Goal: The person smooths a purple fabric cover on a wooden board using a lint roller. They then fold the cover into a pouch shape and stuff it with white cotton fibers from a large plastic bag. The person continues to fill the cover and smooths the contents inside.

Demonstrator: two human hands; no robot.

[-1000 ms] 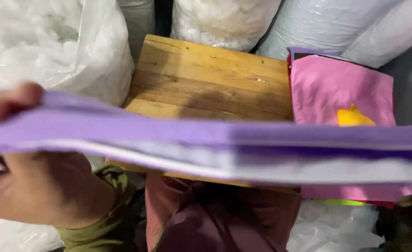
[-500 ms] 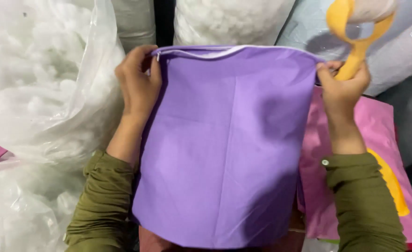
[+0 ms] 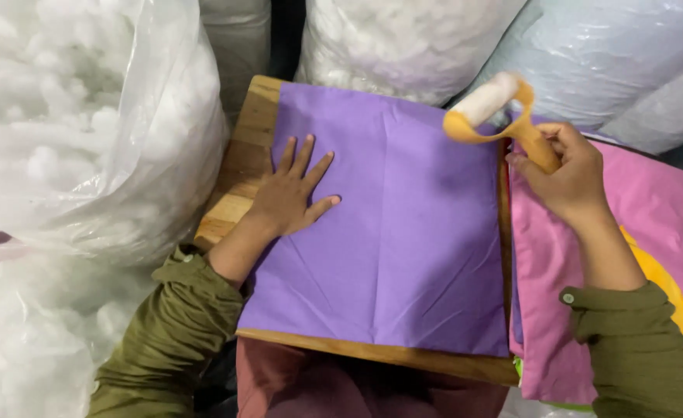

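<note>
Purple cloth (image 3: 403, 232) lies flat on the wooden board (image 3: 241, 162), bare wood showing along the left and near edges. Plastic sacks of stuffing (image 3: 86, 131) crowd left and behind; pink cloth (image 3: 667, 209) abuts right. Left hand (image 3: 291, 193) presses the cloth, fingers spread. Right hand (image 3: 566, 174) clamps a lint roller (image 3: 492, 104) above the cloth's far right corner.

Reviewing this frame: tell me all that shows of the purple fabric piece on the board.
The purple fabric piece is plain, matte woven-looking cloth, roughly rectangular, lying flat on the wooden board and covering most of it. Faint creases run across it. The left hand presses on its left part, palm down, fingers spread. The right hand holds a lint roller with a yellow-orange handle above its upper right corner; contact cannot be told. Its right edge meets pink fabric.
</note>
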